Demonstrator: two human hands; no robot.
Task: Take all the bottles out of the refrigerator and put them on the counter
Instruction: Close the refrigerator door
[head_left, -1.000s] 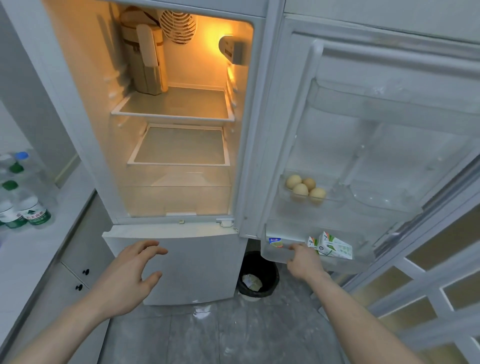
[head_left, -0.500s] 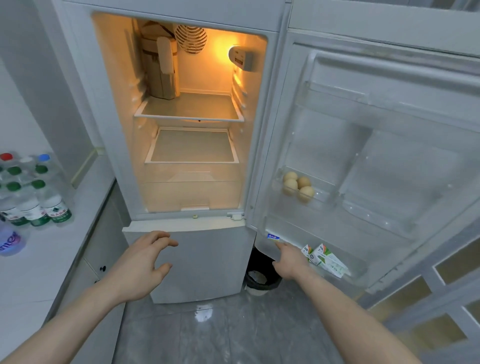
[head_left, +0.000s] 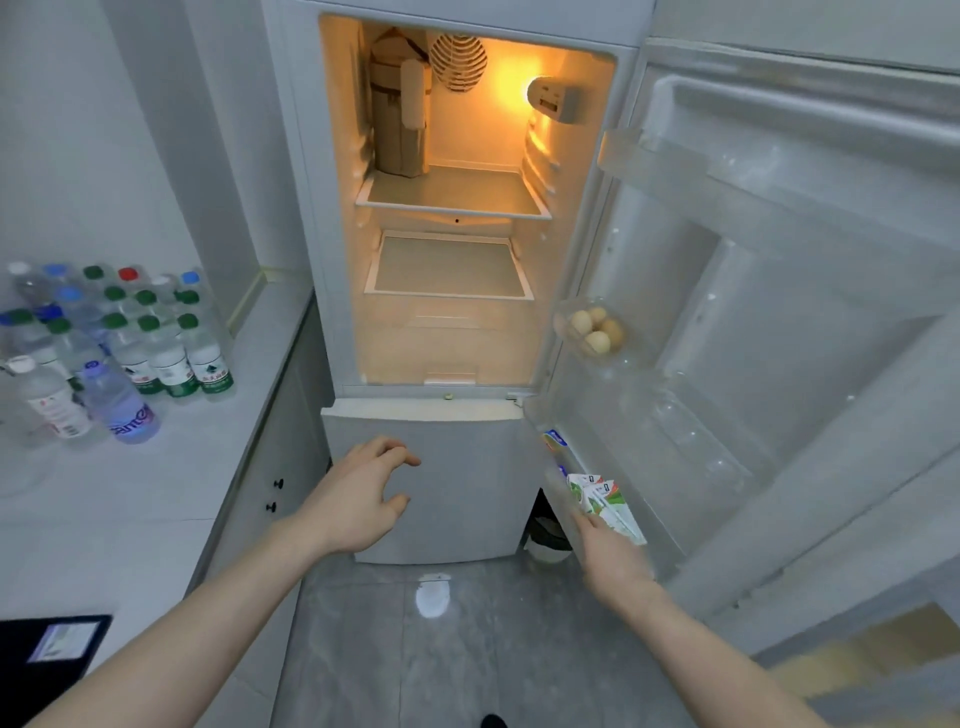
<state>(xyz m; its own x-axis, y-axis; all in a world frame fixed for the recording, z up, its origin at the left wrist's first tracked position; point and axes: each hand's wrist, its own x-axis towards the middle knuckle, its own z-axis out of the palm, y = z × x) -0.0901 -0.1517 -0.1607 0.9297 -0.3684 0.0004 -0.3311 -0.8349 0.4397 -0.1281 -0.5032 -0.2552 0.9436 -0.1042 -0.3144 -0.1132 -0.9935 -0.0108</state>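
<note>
Several water bottles (head_left: 156, 353) with green, blue, red and white caps stand together on the white counter (head_left: 171, 483) at the left. The refrigerator (head_left: 452, 249) stands open and lit; I see no bottle on its shelves. My left hand (head_left: 358, 499) hovers before the lower freezer door (head_left: 457, 493), fingers spread and loosely curled, holding nothing. My right hand (head_left: 610, 558) holds the rim of the bottom door bin (head_left: 670, 499); its fingertips are hidden behind the bin wall.
A tall beige carton (head_left: 397, 119) stands on the top shelf. Eggs (head_left: 595, 327) sit in a door tray and small milk cartons (head_left: 605, 501) lie in the bottom bin. A black bin (head_left: 545, 535) stands behind the door. A dark tablet (head_left: 52, 644) lies on the counter's near end.
The view has swung left, bringing more bottles and counter into sight. The refrigerator door has swung inward with my right hand on its bottom bin. My left hand has hardly moved.
</note>
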